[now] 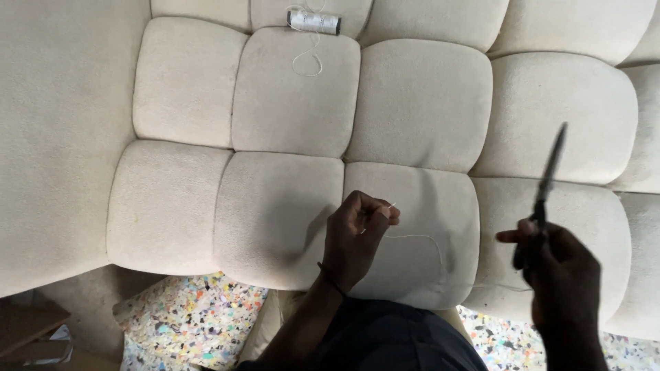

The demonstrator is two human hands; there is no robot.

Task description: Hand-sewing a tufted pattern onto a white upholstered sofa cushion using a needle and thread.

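My left hand is pinched shut over a cream tufted cushion, holding the end of a thin white thread that loops to the right across the fabric. My right hand grips a pair of dark scissors, blades closed and pointing up and away, blurred by motion. A spool of white thread lies in a seam at the far edge of the cushion, with a loose loop trailing from it.
The cushion is made of several puffy square sections with deep seams. Multicoloured speckled foam shows below its near edge on both sides. A brown board sits at the lower left. My dark clothing fills the bottom middle.
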